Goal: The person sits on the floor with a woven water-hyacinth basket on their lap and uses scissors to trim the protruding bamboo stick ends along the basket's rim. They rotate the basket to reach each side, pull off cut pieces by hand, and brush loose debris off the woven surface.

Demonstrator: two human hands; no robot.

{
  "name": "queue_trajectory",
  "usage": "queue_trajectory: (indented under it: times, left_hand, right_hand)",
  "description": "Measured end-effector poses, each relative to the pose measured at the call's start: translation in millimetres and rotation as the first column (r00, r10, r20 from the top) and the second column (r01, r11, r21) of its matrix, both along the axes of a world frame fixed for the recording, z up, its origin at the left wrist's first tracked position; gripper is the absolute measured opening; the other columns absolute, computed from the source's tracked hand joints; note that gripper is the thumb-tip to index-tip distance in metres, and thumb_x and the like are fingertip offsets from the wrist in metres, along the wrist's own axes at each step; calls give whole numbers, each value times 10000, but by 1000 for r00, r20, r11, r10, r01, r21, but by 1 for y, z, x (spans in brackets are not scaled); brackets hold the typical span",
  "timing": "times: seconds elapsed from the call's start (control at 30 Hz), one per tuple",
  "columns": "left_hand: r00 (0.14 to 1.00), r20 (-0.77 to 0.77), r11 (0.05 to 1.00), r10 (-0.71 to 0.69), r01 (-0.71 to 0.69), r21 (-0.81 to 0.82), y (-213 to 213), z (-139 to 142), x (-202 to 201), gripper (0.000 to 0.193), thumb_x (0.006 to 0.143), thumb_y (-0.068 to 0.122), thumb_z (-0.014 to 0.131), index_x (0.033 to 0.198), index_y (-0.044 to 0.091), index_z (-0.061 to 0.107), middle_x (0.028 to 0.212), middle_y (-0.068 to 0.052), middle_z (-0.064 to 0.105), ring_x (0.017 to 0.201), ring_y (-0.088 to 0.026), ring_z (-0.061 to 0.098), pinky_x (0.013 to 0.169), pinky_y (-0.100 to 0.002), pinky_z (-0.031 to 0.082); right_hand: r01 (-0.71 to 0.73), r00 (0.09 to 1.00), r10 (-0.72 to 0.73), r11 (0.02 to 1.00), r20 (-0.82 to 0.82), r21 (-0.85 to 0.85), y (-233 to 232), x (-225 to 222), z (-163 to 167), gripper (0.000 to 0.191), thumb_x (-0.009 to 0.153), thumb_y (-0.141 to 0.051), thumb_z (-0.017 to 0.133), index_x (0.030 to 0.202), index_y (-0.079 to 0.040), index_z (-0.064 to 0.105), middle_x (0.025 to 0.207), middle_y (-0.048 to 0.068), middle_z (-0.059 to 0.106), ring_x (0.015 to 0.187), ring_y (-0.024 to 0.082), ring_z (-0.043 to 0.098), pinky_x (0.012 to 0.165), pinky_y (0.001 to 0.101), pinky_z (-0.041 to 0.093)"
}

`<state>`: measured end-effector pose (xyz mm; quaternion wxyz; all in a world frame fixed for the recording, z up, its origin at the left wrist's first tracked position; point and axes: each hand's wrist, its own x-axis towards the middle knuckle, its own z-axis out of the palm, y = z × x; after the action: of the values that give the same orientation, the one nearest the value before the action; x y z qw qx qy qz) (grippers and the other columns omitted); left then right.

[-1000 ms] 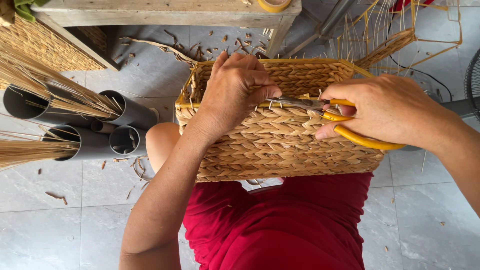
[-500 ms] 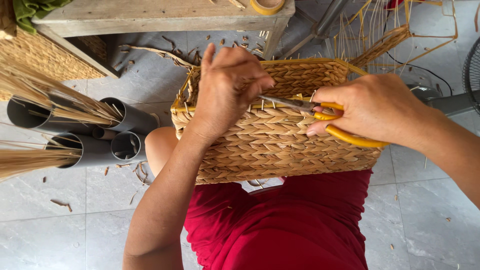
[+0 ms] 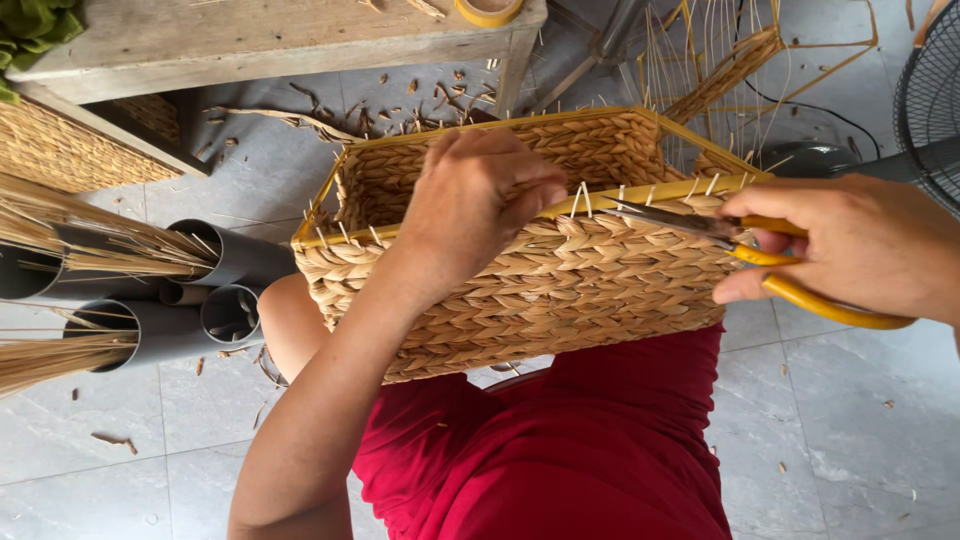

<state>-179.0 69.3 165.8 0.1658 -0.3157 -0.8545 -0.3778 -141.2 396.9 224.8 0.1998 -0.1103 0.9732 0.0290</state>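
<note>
A rectangular woven straw basket (image 3: 560, 290) with a yellow wire rim rests on my lap, against my red clothing. My left hand (image 3: 475, 200) grips the near rim, fingers pinching a thin pale stalk end that sticks up from the weave. My right hand (image 3: 860, 250) holds yellow-handled scissors (image 3: 760, 250); their blades lie along the rim, pointing left toward the stalk ends beside my left fingers.
Grey plastic pipes (image 3: 190, 290) holding bundles of dry straw lie on the tiled floor at left. A wooden bench (image 3: 270, 40) with a tape roll (image 3: 488, 10) stands ahead. An unfinished wire-and-straw frame (image 3: 740, 60) and a fan (image 3: 930, 90) are at the right. Straw clippings litter the floor.
The scissors have slid right along the rim, away from my left hand. My left hand stays on the rim and has closed on a stalk end.
</note>
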Motion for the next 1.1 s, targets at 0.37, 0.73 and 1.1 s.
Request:
queue_trajectory:
  times: [0.37, 0.73, 1.1]
  left_hand:
    - [996, 74, 996, -39, 44, -76, 21, 6, -13, 108, 887, 245, 813, 856, 150, 771, 829, -3, 689, 890, -227, 647, 910, -458, 478]
    - [1000, 14, 981, -5, 7, -191, 25, 2, -11, 116, 880, 283, 788, 869, 171, 761, 887, 17, 667, 1012, -195, 635, 1144, -607, 320]
    - [999, -54, 973, -1, -11, -232, 27, 1, -11, 112, 885, 258, 785, 879, 154, 743, 932, 13, 662, 1054, -209, 626, 1144, -626, 302]
  right_hand:
    - [-10, 997, 2, 994, 78, 104, -56, -15, 17, 635, 656, -738, 795, 1079, -274, 700, 732, -41, 660, 690, 227, 717, 670, 377, 559]
    - [-45, 999, 44, 998, 23, 50, -61, -15, 18, 606, 639, -719, 753, 1029, -257, 716, 691, -56, 682, 694, 196, 695, 646, 363, 560]
    - [-62, 997, 59, 994, 42, 89, -60, -9, 13, 593, 685, -748, 744, 1009, -254, 701, 626, -53, 669, 622, 180, 705, 607, 358, 544]
